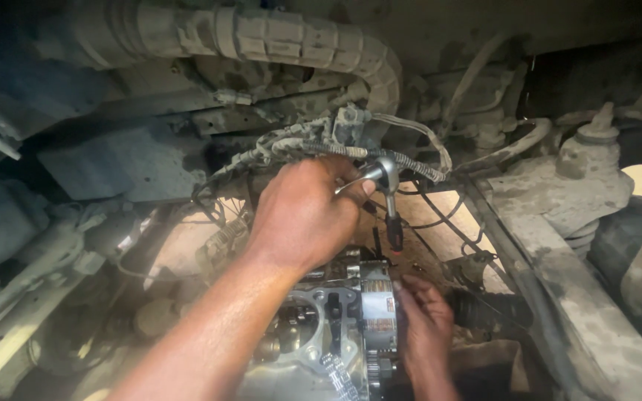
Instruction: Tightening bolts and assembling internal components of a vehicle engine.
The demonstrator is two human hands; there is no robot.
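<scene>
Hands work above an engine [328,327]: left hand [302,215] closed around a metal wrench [386,189] above it, right hand [425,323] pressed flat against its right side.

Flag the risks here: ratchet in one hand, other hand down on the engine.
1. The left hand works the ratchet wrench right beside the wire bundle; a slip could snag it.
2. The right hand rests against the engine block, near the exposed chain; pinch hazard.
3. Dim light makes the socket's seating hard to judge.
</scene>
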